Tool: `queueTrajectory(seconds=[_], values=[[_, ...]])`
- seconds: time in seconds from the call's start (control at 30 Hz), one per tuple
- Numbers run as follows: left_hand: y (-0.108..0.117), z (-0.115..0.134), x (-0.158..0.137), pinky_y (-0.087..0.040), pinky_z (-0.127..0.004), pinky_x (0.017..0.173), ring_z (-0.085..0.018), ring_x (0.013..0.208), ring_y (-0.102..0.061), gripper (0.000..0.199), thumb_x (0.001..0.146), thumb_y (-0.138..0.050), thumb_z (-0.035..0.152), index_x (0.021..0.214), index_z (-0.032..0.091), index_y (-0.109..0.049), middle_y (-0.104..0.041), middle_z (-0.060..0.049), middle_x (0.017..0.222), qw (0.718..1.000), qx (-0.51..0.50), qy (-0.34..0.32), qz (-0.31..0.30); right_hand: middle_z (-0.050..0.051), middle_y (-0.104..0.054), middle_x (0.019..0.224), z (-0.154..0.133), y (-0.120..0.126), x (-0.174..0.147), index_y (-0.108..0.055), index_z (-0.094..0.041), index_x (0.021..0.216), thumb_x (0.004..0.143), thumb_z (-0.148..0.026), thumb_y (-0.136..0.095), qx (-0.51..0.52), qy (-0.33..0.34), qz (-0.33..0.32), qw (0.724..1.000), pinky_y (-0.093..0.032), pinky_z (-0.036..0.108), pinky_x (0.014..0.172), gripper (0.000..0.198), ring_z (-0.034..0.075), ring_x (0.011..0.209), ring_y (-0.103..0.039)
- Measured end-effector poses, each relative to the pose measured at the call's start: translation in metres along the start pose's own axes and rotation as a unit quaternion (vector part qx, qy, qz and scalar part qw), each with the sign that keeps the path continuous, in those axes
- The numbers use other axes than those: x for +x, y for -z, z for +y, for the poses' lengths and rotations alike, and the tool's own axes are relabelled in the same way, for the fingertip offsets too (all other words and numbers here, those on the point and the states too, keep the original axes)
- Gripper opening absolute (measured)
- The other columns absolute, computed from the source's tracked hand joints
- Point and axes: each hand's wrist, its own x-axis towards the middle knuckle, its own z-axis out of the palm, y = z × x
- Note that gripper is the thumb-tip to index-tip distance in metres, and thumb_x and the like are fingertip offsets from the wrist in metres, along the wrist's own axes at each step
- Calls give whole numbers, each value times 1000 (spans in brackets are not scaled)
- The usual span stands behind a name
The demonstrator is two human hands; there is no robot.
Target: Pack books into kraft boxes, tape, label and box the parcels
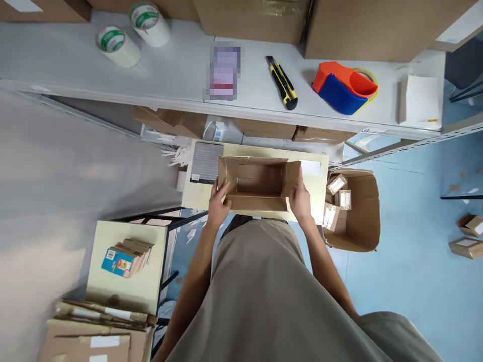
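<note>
A cardboard box (pixel 260 178) lies on a small cream table (pixel 317 188) in front of my body, its top flaps folded outward and its inside bare. My left hand (pixel 219 203) grips the box's left flap, with the thumb on the inner side and the fingers around the outer edge. On the opposite side, my right hand (pixel 301 201) holds the right flap, the index finger stretched along its outer face. Beside the box at left is a grey ribbed panel (pixel 207 162) with a white label. A white paper (pixel 311 167) lies near the right flap.
On the grey shelf (pixel 173 75) ahead sit tape rolls (pixel 118 46), a utility knife (pixel 282 83), and an orange-blue tape dispenser (pixel 345 88). At right stands a large carton (pixel 362 211) with several small boxes. A side table (pixel 101 241) at left bears folded cartons (pixel 126 256).
</note>
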Motion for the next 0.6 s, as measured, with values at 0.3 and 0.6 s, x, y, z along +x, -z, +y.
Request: queueTrajectory(seconds=[0.3, 0.6], values=[[-15, -9, 4, -55, -50, 130, -31, 154, -60, 85, 86, -72, 18, 168, 27, -51, -53, -14, 174, 992, -53, 93, 66, 26, -61, 159, 42, -15, 4, -27, -17, 184, 111, -39, -44, 51, -39, 11, 998, -61, 56, 113, 78, 36, 130, -72], [-1, 0, 17, -56, -51, 126, -35, 164, -48, 82, 90, -78, 25, 168, 32, -53, -50, -14, 174, 997, -71, 20, 25, 33, -27, 184, 17, -25, -2, -33, -14, 179, 111, -48, -52, -61, -72, 72, 993, -39, 72, 134, 78, 47, 175, -29]])
